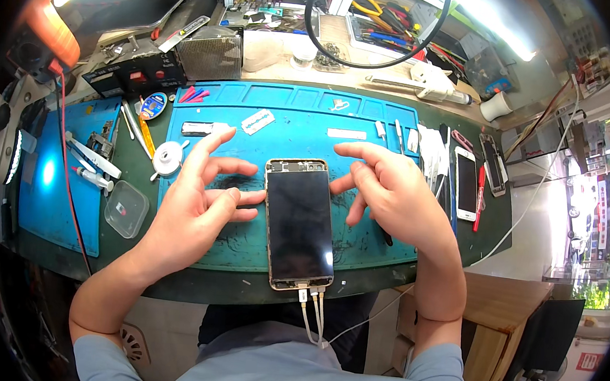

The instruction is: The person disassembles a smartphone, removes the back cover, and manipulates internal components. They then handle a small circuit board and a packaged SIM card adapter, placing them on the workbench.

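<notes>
A smartphone (301, 226) with a dark screen and exposed parts along its top edge lies on the blue repair mat (380, 234), its lower end over the near edge. White charging cables (313, 313) run to its bottom end. My left hand (204, 200) is spread at the phone's left, a fingertip at or close to its side; whether it touches I cannot tell. On the other side, my right hand (391, 190) hovers with fingers apart and bent, holding nothing, its fingertips near the phone's upper right edge. Behind the phone lie a razor blade (258, 122) and a white strip (347, 133).
At the right are a white phone (467, 185), a red pen (479, 197) and an opened phone frame (493, 166). Left of the mat stand a clear plastic box (126, 209), a solder spool (153, 105) and a syringe (94, 178). A black cable loop (374, 65) hangs over the back.
</notes>
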`<action>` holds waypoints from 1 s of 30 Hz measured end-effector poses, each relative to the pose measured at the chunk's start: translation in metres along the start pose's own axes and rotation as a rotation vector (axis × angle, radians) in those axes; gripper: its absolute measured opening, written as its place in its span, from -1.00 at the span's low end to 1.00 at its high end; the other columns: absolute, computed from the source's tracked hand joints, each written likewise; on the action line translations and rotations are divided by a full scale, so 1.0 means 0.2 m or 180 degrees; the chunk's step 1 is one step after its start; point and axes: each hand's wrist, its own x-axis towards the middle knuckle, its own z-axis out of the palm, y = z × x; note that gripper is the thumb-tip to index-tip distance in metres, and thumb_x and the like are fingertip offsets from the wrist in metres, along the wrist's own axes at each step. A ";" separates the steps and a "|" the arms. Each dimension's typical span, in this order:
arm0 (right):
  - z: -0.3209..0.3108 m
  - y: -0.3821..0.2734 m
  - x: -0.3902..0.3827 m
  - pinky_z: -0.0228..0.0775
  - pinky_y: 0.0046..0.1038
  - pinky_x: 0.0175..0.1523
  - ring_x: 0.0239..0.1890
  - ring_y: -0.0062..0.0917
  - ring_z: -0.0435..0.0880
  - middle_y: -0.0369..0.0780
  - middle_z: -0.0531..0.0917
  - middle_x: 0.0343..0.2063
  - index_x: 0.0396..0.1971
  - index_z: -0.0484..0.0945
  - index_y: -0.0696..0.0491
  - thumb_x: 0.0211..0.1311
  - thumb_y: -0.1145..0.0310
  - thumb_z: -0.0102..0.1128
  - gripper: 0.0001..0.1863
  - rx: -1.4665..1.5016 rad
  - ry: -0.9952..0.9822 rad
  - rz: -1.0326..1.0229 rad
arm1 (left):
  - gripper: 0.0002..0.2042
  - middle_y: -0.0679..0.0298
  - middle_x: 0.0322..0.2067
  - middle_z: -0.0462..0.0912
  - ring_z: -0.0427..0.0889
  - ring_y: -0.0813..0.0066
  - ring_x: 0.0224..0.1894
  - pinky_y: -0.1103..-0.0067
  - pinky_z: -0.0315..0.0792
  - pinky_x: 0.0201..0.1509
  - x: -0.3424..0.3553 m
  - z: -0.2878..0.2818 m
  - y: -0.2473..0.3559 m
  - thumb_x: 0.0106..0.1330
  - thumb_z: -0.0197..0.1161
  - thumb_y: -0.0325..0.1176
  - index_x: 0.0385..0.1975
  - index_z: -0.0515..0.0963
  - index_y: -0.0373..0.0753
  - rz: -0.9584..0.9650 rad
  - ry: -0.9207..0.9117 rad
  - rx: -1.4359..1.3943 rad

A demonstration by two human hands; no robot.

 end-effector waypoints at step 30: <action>0.16 0.09 -0.38 0.59 -0.43 -0.11 -0.09 -0.37 0.71 0.02 0.59 0.05 0.31 0.22 0.25 0.40 0.29 0.15 -0.40 0.0101 0.0113 -0.0378 | -0.29 0.00 0.07 0.39 0.68 0.12 -0.03 0.35 0.69 -0.13 -0.05 -0.03 0.13 0.51 -0.01 -0.37 0.48 -0.32 -0.15 -0.0768 -0.0591 -0.0004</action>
